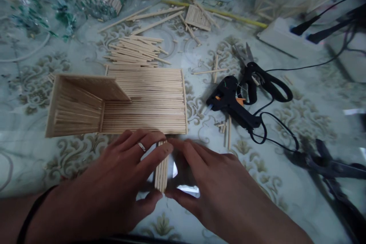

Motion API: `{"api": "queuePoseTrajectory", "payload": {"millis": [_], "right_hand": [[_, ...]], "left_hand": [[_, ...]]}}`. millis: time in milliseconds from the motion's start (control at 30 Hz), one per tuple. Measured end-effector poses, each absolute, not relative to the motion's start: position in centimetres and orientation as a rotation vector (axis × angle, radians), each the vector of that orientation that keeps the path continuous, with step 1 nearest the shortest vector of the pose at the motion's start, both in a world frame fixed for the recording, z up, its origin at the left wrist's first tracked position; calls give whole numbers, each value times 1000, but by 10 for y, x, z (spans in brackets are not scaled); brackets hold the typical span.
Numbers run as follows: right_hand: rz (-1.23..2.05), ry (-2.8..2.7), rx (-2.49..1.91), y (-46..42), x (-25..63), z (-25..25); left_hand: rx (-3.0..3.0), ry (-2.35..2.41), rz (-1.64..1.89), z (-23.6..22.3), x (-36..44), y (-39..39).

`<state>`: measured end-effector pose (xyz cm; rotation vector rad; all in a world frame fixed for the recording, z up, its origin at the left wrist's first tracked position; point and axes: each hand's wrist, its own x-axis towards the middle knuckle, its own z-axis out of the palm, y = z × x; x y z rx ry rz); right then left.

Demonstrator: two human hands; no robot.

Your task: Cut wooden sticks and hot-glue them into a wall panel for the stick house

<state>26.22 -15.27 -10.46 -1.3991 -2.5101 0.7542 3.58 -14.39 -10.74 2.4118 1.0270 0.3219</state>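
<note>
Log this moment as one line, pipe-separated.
left hand: holding short row of pale wooden sticks | right hand: touching same row | beyond: pale wooden-stick structure | nearby: black plastic glue gun

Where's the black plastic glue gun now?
In the head view, the black plastic glue gun lies right of centre, beside the black-handled metal scissors, beyond the right hand.

You can read no text or numbers; the green marks [64, 13] on the far-left plastic wrapping [31, 9] are too blurred.

pale wooden sticks [161, 169], short, several, packed side by side, lengthwise near to far, far end partly covered
</note>
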Motion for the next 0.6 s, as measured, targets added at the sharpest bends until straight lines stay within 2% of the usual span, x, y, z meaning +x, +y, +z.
{"api": "queuePoseTrajectory", "payload": {"millis": [600], "right_hand": [[944,-2398,-1382,-152,265,-109]], "left_hand": [[2405,1045,437,-111,40,-148]]}}
